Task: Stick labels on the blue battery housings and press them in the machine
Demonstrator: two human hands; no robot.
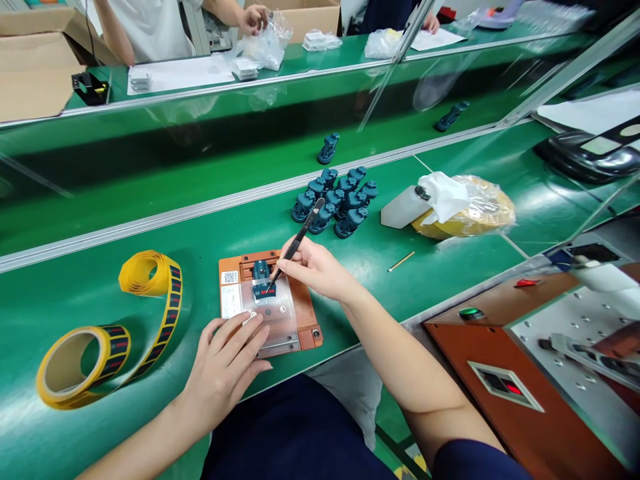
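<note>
My right hand (320, 268) pinches black tweezers (302, 233), which slant down over an orange-brown fixture (306, 310). Their tips are at a dark label with red BOSCH lettering (265, 292). Just behind that label, a dark teal plastic part (261, 269) sits in the fixture. A clear plastic plate (280, 327) covers the fixture's front. My left hand (225, 360) rests on this plate's left side with its fingers stretched out. Whether the label touches the part is too small to tell.
To the left, a partly unwound roll of yellow-backed labels (75, 367) curls across the green bench. Several teal plastic parts (351, 223) stand behind the fixture. A white bottle (404, 207), a cotton swab (401, 261) and a machine (520, 393) lie to the right. Co-workers sit across the divider.
</note>
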